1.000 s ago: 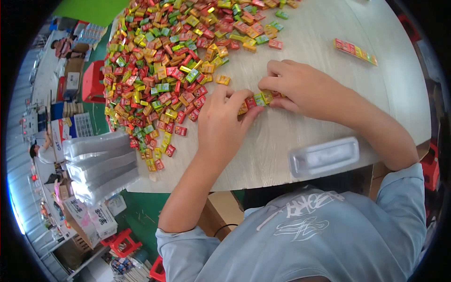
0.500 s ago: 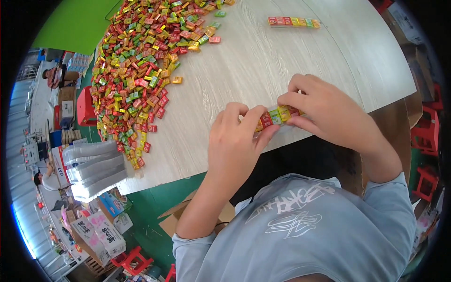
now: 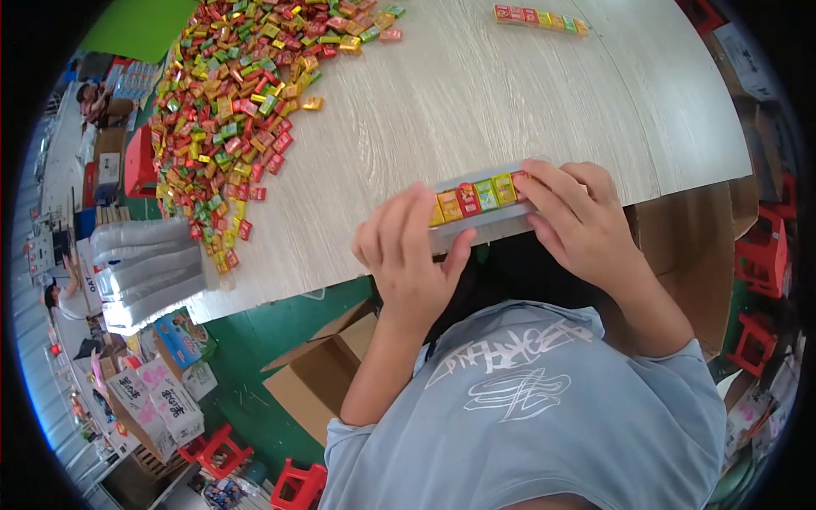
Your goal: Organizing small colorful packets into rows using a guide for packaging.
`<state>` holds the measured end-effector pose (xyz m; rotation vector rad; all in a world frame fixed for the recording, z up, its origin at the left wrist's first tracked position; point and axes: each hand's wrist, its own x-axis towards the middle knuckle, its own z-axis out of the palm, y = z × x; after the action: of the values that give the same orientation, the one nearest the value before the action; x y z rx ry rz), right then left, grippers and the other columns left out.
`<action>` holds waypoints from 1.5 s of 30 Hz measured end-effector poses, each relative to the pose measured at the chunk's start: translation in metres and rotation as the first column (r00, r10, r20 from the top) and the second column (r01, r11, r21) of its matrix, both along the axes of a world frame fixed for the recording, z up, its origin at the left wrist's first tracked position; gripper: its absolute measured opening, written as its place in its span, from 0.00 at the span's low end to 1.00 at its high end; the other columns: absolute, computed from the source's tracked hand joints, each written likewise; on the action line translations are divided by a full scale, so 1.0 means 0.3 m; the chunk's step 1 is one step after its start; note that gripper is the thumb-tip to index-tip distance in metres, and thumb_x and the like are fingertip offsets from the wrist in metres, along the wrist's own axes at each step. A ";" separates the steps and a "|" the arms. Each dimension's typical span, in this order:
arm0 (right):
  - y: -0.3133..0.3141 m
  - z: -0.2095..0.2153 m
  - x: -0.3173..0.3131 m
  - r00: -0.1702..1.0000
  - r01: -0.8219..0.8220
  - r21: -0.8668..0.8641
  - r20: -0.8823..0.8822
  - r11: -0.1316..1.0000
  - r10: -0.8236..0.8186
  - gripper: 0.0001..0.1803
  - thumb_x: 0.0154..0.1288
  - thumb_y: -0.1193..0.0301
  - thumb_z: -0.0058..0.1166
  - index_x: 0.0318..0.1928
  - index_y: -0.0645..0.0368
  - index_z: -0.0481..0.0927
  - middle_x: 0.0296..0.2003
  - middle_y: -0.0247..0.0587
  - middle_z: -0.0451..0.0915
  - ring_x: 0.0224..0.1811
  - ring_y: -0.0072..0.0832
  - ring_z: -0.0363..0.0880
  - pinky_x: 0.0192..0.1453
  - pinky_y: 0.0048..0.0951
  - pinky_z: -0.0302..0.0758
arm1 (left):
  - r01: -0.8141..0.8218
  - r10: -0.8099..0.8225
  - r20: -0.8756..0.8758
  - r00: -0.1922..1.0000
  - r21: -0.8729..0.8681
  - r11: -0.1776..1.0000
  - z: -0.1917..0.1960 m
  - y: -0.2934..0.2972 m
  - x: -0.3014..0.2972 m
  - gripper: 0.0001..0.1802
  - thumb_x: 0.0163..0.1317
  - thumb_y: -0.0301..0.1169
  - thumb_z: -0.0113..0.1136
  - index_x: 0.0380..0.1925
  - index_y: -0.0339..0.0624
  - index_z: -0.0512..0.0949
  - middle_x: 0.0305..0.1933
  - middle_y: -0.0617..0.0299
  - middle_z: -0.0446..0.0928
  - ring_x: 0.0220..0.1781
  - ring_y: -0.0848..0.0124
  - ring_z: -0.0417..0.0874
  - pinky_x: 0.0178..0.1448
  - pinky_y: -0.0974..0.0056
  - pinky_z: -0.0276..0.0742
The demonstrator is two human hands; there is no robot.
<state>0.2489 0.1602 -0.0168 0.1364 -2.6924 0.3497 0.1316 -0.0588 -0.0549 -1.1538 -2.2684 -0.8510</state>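
Between my hands, at the near edge of the table, is a clear plastic tray [image 3: 501, 223] with a row of small wrapped candies [image 3: 467, 200] in yellow, orange, red and green. My left hand [image 3: 408, 259] is closed around the tray's left end, fingers over the far side and thumb at the near side. My right hand [image 3: 586, 221] grips the right end, its fingertips on the last red candy and the thumb below. Both ends of the row are partly hidden by my fingers.
A large heap of wrapped candies [image 3: 246, 93] covers the table's left side. Stacked clear trays [image 3: 149, 268] stand at the left edge. One filled candy pack [image 3: 541, 20] lies at the far right. Open cardboard boxes [image 3: 319, 378] and red stools [image 3: 297, 484] are below the table.
My hands have spread apart along the tray, so more of the candy row shows. The right hand has moved outward and lower. The view has shifted slightly.
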 end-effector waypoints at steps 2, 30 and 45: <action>0.000 -0.016 0.011 0.999 0.034 0.031 -0.026 0.999 -0.033 0.30 0.57 0.73 0.71 0.63 0.54 0.83 0.67 0.34 0.78 0.61 0.37 0.77 0.65 0.40 0.75 | 0.017 -0.020 0.106 0.994 0.028 0.999 -0.007 -0.002 -0.011 0.39 0.64 0.48 0.75 0.70 0.40 0.73 0.71 0.52 0.75 0.72 0.51 0.74 0.72 0.48 0.66; -0.010 0.009 -0.046 0.995 -0.027 -0.150 0.092 0.988 0.041 0.26 0.63 0.73 0.67 0.63 0.54 0.82 0.66 0.40 0.77 0.68 0.46 0.74 0.73 0.45 0.69 | 0.353 -0.279 0.398 0.874 -0.127 0.927 0.149 0.032 -0.107 0.27 0.57 0.39 0.78 0.55 0.45 0.80 0.57 0.56 0.81 0.61 0.52 0.80 0.68 0.49 0.70; 0.066 0.080 -0.113 0.959 -0.148 -0.341 0.181 0.928 0.219 0.18 0.67 0.64 0.67 0.53 0.58 0.80 0.51 0.45 0.80 0.55 0.47 0.77 0.64 0.45 0.73 | 0.312 -0.332 0.522 0.785 0.129 0.941 0.064 0.025 -0.106 0.49 0.52 0.35 0.83 0.74 0.41 0.68 0.58 0.54 0.82 0.61 0.53 0.79 0.69 0.50 0.72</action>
<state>0.2151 0.1801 0.0072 0.2693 -2.7924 0.9096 0.0997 -0.0512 -0.0358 -1.4564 -2.4990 -1.5112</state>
